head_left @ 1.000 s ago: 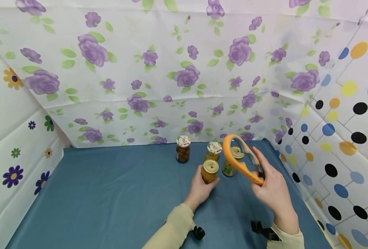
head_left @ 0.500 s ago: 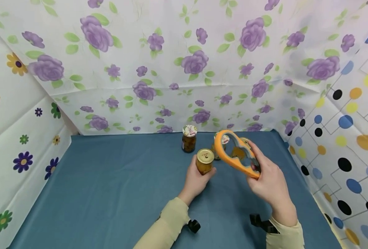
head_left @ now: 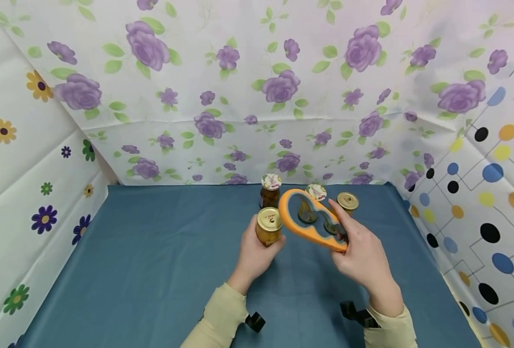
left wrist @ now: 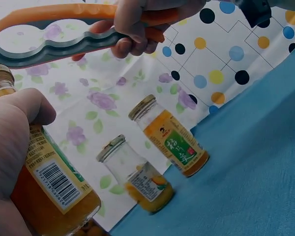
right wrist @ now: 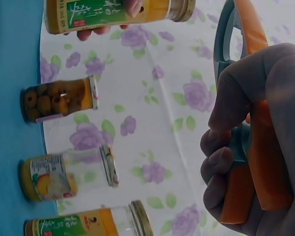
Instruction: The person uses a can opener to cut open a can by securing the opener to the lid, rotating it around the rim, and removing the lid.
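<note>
My left hand (head_left: 253,253) grips a glass jar (head_left: 269,227) of yellow-orange contents, upright, its gold lid on. A barcode label on this jar (left wrist: 59,182) faces the left wrist camera. My right hand (head_left: 363,251) holds an orange and grey jar opener (head_left: 312,236), fingers curled round its two handles. The opener's rounded looped end, with a wavy grey inner edge, is right beside the gold lid in the head view. In the right wrist view the fingers (right wrist: 219,157) wrap the handles, and part of the loop is cut off by the frame.
Behind stand a jar of dark round olives (right wrist: 59,101), a jar with a patterned white lid (left wrist: 137,177), and another gold-lidded jar (left wrist: 172,140). They are on a blue cloth (head_left: 174,266), near a floral backdrop (head_left: 239,96). A dotted sheet (head_left: 483,193) hangs on the right.
The held jar has moved left, from before the patterned-lid jar to before the olive jar. The opener has also moved left, its looped end now close to the held jar's lid.
</note>
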`<control>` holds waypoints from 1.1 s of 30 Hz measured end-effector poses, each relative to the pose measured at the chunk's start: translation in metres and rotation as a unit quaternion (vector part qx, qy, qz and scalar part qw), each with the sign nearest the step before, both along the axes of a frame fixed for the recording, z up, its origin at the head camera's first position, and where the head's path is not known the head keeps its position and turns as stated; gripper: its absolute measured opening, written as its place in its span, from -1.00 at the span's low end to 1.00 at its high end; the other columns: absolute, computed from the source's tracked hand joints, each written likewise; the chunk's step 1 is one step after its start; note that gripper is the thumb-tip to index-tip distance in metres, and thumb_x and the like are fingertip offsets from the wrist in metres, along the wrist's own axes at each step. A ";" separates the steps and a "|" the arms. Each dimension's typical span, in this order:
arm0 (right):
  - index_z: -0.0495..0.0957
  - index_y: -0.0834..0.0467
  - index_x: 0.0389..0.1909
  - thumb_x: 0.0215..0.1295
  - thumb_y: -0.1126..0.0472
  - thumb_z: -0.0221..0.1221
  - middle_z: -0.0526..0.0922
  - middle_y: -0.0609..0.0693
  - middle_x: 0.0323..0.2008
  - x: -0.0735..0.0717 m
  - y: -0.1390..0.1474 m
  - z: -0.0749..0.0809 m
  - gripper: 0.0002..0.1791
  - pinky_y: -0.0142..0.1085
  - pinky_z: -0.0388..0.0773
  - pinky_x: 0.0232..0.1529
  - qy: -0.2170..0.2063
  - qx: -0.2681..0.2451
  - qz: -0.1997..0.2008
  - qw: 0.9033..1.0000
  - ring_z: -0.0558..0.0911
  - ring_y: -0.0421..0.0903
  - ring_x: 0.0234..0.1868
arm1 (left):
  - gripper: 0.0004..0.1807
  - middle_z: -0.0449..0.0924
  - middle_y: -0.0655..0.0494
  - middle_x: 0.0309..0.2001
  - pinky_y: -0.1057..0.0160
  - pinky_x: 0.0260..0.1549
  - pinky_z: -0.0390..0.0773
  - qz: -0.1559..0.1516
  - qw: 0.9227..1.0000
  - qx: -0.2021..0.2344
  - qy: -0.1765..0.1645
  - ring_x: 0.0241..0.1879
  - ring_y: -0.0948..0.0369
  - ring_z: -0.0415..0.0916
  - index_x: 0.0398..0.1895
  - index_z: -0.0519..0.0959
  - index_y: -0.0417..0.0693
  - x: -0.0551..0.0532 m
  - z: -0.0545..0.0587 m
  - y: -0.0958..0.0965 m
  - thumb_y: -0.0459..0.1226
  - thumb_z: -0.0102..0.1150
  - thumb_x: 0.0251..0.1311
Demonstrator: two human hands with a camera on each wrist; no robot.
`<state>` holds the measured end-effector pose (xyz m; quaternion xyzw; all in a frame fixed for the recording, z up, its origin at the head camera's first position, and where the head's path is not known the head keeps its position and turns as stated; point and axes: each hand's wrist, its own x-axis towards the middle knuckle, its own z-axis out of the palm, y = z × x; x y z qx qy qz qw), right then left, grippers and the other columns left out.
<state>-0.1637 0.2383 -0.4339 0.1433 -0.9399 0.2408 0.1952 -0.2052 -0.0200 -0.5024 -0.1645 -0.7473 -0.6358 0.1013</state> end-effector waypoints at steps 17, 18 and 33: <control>0.17 -0.18 0.71 0.01 0.41 0.24 0.47 -0.17 -0.39 -0.001 -0.040 0.022 0.15 -0.20 0.31 -0.50 -0.037 -0.006 0.024 0.999 0.33 -0.15 -0.53 | -0.46 0.64 0.23 -0.18 0.13 -0.33 0.60 -0.038 0.999 -0.011 0.021 -0.34 0.20 0.56 0.19 0.55 0.10 0.015 0.014 0.009 -0.42 0.43 0.15; 0.18 -0.18 0.71 0.02 0.41 0.25 0.47 -0.18 -0.39 0.000 -0.042 0.023 0.14 -0.20 0.31 -0.50 -0.038 -0.001 0.024 0.999 0.33 -0.15 -0.53 | -0.47 0.64 0.22 -0.19 0.13 -0.34 0.60 -0.037 0.999 -0.017 0.023 -0.35 0.20 0.56 0.17 0.56 0.10 0.015 0.014 0.010 -0.43 0.43 0.14; 0.28 -0.01 0.67 0.13 0.18 0.47 0.48 -0.18 -0.40 0.017 -0.062 0.029 0.04 -0.20 0.35 -0.43 -0.069 0.050 0.002 0.996 0.37 -0.18 -0.48 | -0.47 0.66 0.11 -0.02 0.12 -0.17 0.68 -0.024 0.998 -0.041 0.033 -0.17 0.21 0.64 0.23 0.56 -0.03 0.016 0.009 0.017 -0.33 0.55 0.22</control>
